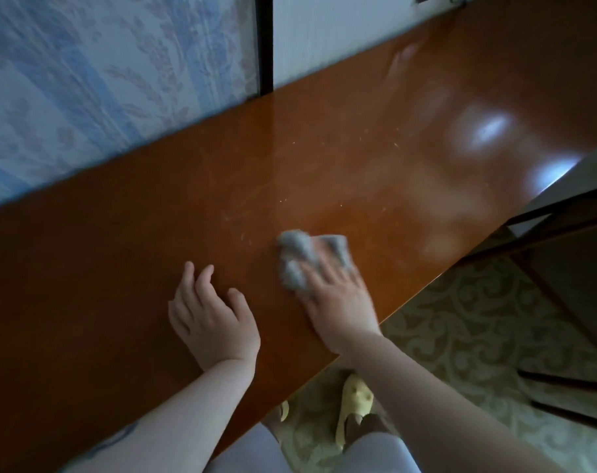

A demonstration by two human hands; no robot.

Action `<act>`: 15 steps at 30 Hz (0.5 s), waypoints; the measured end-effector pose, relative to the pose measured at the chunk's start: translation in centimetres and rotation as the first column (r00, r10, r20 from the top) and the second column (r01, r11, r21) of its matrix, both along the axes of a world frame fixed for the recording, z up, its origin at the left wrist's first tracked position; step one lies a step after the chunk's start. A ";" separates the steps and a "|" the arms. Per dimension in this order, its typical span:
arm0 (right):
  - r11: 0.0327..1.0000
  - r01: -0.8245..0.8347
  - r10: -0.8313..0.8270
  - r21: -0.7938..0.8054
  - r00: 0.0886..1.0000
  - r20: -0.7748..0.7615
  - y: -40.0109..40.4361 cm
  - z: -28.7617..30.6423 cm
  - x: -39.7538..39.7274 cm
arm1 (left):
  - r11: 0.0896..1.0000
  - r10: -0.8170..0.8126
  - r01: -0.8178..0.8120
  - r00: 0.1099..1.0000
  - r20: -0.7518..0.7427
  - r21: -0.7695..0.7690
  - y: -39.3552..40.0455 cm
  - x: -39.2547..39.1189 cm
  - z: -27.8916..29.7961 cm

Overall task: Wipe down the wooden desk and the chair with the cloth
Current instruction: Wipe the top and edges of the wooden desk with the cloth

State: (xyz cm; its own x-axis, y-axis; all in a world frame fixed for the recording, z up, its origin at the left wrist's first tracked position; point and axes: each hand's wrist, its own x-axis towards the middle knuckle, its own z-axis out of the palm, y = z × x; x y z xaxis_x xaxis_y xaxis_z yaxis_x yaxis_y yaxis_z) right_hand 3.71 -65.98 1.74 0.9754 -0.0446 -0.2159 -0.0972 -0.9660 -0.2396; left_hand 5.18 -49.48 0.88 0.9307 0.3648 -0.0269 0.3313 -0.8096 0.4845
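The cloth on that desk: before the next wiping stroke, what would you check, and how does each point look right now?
1. Cloth under the right hand: ok, the palm presses it flat on the desk.
2. Left hand out of the cloth's way: ok, it rests open on the wood, apart from the cloth.
3. Path ahead free of objects: ok, only small pale specks lie on the surface beyond the cloth.
4. Specks removed: not ok, they remain.
5. Cloth clean enough: cannot tell, it is blurred.
6. Chair wiped: cannot tell; it stands beside the desk, on the right.
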 end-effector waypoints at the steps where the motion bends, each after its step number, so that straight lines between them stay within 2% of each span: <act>1: 0.973 0.228 -0.229 0.018 0.972 0.060 -1.7 -0.4 -0.8 | 1.000 -0.006 0.006 1.000 0.007 0.002 0.0 0.0 0.1; 2: 0.892 0.450 -0.453 0.046 0.886 0.098 -2.5 -0.3 -2.0 | 1.000 -0.015 0.015 1.000 0.016 0.002 -0.1 -0.1 0.1; 3: 0.804 0.590 -0.594 0.071 0.795 0.117 -2.3 -0.4 -3.0 | 1.000 -0.022 0.022 1.000 0.022 0.004 -0.2 -0.1 0.1; 4: 0.767 0.637 -0.641 0.075 0.759 0.117 -1.5 -0.7 -3.7 | 0.999 -0.032 0.032 0.999 0.031 0.011 -0.3 -0.2 0.1; 5: 0.796 0.603 -0.606 0.059 0.790 0.094 -0.5 -1.0 -4.2 | 0.999 -0.050 0.049 0.998 0.043 0.023 -0.3 -0.3 0.1; 6: 0.861 0.506 -0.508 0.049 0.857 0.081 0.3 -1.0 -4.2 | 0.997 -0.072 0.070 0.996 0.051 0.036 -0.4 -0.4 0.1; 8: 0.986 0.165 -0.165 0.006 0.985 0.055 -0.3 -0.4 -2.9 | 0.994 -0.093 0.092 0.995 0.025 0.052 -0.6 -0.5 0.2; 10: 0.992 -0.126 0.126 -0.012 0.992 -0.007 -3.8 0.3 -1.6 | 0.996 -0.080 0.081 0.997 -0.007 0.049 -1.5 -0.8 0.4; 11: 0.987 -0.163 0.163 0.007 0.986 -0.023 -6.0 0.4 -1.5 | 0.996 -0.082 0.082 0.997 -0.004 0.045 -2.4 -1.3 0.6; 12: 0.993 -0.109 0.109 0.037 0.994 0.001 -8.2 0.2 -1.8 | 0.995 -0.090 0.090 0.996 0.004 0.040 -3.7 -2.0 0.7; 13: 0.997 0.026 -0.029 0.069 0.998 0.049 -10.0 0.0 -2.6 | 0.995 -0.096 0.096 0.995 0.008 0.035 -5.2 -2.8 0.8; 15: 0.932 0.347 -0.359 0.104 0.923 0.141 -10.4 -0.7 -4.2 | 0.999 -0.046 0.046 0.999 -0.024 0.028 -8.3 -4.3 0.6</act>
